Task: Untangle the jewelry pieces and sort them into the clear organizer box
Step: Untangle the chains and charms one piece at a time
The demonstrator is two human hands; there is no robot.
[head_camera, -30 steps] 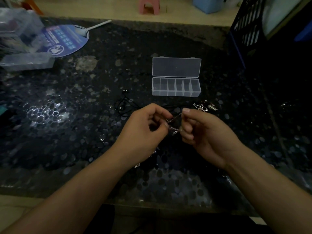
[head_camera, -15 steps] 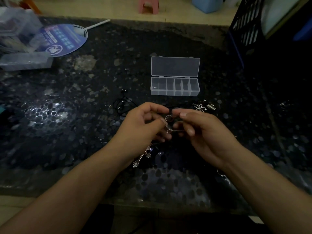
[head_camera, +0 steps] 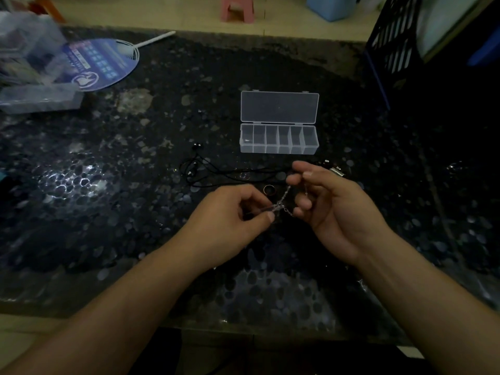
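The left hand (head_camera: 232,220) pinches a silver chain (head_camera: 284,198) at its knot while the right hand (head_camera: 322,201) pinches the far end, holding it taut above the desk (head_camera: 135,185) (likely to expose the tangle). The organizer box (head_camera: 278,139) waits open beyond.

A round blue hand fan (head_camera: 101,63) with a white handle lies at the far left of the dark pebble-patterned tabletop (head_camera: 108,185) beside clear plastic containers (head_camera: 35,74), a dark lattice crate (head_camera: 400,41) stands far right, and a pink stool (head_camera: 237,8) sits on the floor beyond.
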